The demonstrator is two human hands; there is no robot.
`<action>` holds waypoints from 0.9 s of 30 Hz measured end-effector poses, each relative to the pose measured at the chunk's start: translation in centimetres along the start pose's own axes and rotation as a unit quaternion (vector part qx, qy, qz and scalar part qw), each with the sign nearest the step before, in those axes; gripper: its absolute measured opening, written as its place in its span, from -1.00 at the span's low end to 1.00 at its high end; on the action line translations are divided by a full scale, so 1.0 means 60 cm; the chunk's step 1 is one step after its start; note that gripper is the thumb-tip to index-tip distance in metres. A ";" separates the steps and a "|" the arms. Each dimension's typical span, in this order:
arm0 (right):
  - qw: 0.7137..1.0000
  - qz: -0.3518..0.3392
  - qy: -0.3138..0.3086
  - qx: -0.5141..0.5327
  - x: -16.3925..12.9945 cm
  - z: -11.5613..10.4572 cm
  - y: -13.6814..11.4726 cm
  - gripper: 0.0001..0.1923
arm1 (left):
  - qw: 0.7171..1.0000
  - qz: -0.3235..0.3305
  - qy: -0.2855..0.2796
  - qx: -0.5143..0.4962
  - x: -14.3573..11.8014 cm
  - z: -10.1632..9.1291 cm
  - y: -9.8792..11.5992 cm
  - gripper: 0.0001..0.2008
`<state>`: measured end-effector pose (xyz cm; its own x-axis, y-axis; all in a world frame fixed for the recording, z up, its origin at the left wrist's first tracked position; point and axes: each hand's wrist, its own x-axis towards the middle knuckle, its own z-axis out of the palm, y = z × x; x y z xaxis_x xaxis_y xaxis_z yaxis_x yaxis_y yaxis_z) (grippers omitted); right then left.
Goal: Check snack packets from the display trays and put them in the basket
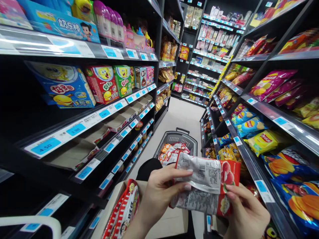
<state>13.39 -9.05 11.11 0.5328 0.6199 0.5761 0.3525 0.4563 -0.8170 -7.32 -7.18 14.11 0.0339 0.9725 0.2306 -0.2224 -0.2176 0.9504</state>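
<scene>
Between my two hands is a red and silver snack packet (205,184), its printed back with a barcode facing me and a lychee picture at its right end. My left hand (161,191) pinches the packet's left side. Closed on its right end is my right hand (245,209). Below them an open cardboard box (171,220) rests near my lap, with red-and-white striped packets (123,210) standing at its left side. Just beyond my hands, a grey shopping basket (193,142) on the floor holds several red and white packets (171,151).
Shelves on the left carry boxed snacks (103,84) and open cardboard trays (74,154). Along the right, shelves hold bagged chips (263,141). The aisle floor (184,113) runs between them to a back shelf (206,56). A white curved bar (32,220) shows at lower left.
</scene>
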 end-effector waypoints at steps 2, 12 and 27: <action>1.000 0.010 -0.018 -0.005 0.001 0.000 -0.005 -0.80 | 0.999 0.041 0.003 0.014 0.001 0.000 0.001 -0.93; 0.991 0.078 -0.106 -0.021 0.002 0.003 -0.016 -0.71 | 0.997 0.011 0.023 0.076 -0.005 0.018 0.019 -0.86; 0.985 0.161 -0.061 0.000 -0.010 0.032 -0.033 -0.65 | 0.993 -0.038 0.039 0.102 -0.009 0.028 0.014 -0.74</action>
<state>10.91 -9.10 12.45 0.5202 0.8051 0.2851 0.1806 0.2226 -0.9580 -5.90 -8.06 15.15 -0.0348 0.9886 0.1466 -0.0189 -0.1473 0.9889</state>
